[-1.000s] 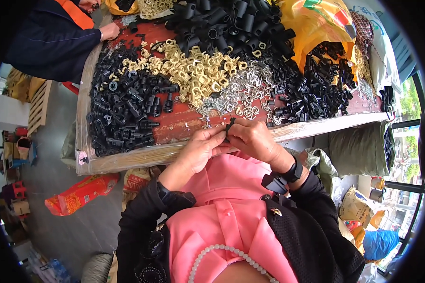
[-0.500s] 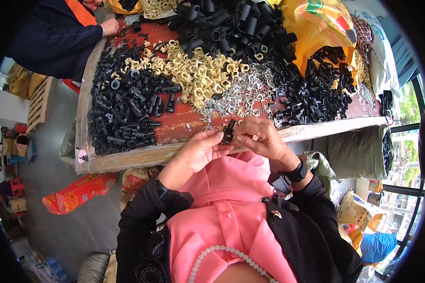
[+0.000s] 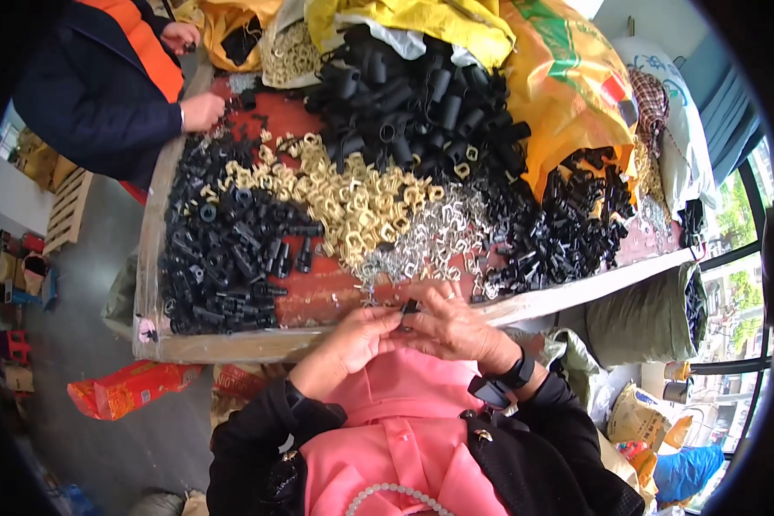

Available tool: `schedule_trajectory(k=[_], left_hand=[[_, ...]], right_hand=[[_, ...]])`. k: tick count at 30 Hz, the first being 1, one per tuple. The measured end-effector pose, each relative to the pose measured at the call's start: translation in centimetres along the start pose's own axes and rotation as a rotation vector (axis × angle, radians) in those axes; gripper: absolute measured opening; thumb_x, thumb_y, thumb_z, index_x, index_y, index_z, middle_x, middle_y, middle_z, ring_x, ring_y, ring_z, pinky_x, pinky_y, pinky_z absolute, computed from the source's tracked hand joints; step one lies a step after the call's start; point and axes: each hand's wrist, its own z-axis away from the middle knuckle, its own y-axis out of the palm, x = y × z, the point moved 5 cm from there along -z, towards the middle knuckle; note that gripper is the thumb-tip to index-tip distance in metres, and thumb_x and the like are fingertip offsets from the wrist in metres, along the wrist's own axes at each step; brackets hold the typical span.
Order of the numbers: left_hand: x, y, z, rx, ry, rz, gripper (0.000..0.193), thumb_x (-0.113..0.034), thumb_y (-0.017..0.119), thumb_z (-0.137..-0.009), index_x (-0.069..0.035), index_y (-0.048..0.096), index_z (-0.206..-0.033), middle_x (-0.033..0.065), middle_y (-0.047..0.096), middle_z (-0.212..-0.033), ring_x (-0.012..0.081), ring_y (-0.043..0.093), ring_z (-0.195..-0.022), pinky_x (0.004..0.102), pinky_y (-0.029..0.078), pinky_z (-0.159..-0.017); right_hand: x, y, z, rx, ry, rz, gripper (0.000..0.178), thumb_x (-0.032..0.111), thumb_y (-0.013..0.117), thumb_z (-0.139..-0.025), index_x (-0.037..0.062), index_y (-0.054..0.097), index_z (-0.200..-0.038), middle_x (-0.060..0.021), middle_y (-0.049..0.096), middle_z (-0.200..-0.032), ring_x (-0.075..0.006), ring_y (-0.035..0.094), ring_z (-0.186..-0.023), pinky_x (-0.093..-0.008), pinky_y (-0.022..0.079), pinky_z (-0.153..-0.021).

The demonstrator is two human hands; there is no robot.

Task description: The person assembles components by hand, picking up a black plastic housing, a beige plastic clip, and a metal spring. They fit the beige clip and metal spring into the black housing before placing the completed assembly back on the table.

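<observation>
Head view. Small black part (image 3: 409,308): pinched in my left hand (image 3: 361,340), near the surface (image 3: 232,347) edge; my right hand (image 3: 457,328) touching it, whether gripping I cannot tell. Orange bag (image 3: 559,103), beyond and right of my right hand: black pieces (image 3: 580,211) at mouth. Olive sack (image 3: 636,320), right of same hand: dark contents (image 3: 695,308). Pale sack (image 3: 278,21), far beyond my left hand: beige rings (image 3: 290,58).

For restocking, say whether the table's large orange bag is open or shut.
Open: black parts spill from the orange bag onto the table.
</observation>
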Motion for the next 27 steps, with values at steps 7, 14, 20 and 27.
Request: schedule_trajectory(k=[7,14,20,27], left_hand=[[-0.2,0.1,-0.1,0.014,0.022,0.01,0.019,-0.015,0.048,-0.084,-0.003,0.053,-0.098,0.0081,0.058,-0.095,0.0199,0.057,-0.085,0.0318,0.047,-0.077],[-0.9,0.2,0.3,0.035,0.093,0.024,0.018,-0.015,0.047,-0.085,-0.003,0.053,-0.097,0.0084,0.058,-0.095,0.0197,0.057,-0.085,0.0314,0.048,-0.077],[-0.7,-0.7,0.1,0.043,0.029,0.055,0.022,-0.016,0.05,-0.083,0.0,0.052,-0.098,0.0097,0.057,-0.095,0.0198,0.057,-0.086,0.0287,0.047,-0.077],[-1.7,-1.1,0.3,0.03,0.107,0.06,0.024,-0.017,0.05,-0.083,0.0,0.052,-0.1,0.0104,0.057,-0.095,0.0192,0.056,-0.087,0.027,0.047,-0.075]], right_hand=[[0.1,0.1,-0.4,-0.017,-0.03,-0.097,0.041,0.027,0.066,-0.064,0.0072,0.053,-0.098,-0.0124,0.041,-0.113,-0.0288,0.038,-0.101,-0.0419,0.03,-0.08],[0.3,-0.7,0.0,-0.07,-0.047,-0.169,0.04,0.026,0.066,-0.065,0.0074,0.054,-0.099,-0.0128,0.043,-0.109,-0.0294,0.041,-0.098,-0.0397,0.032,-0.078],[-6.0,-2.8,-0.4,-0.288,0.228,0.023,0.03,0.021,0.065,-0.065,0.0075,0.054,-0.09,-0.0117,0.051,-0.091,-0.0287,0.05,-0.084,-0.0392,0.038,-0.073],[-11.8,0.0,-0.3,0.037,0.434,0.425,0.019,0.011,0.058,-0.066,0.008,0.05,-0.083,-0.0101,0.05,-0.075,-0.0292,0.056,-0.066,-0.0374,0.046,-0.054]])
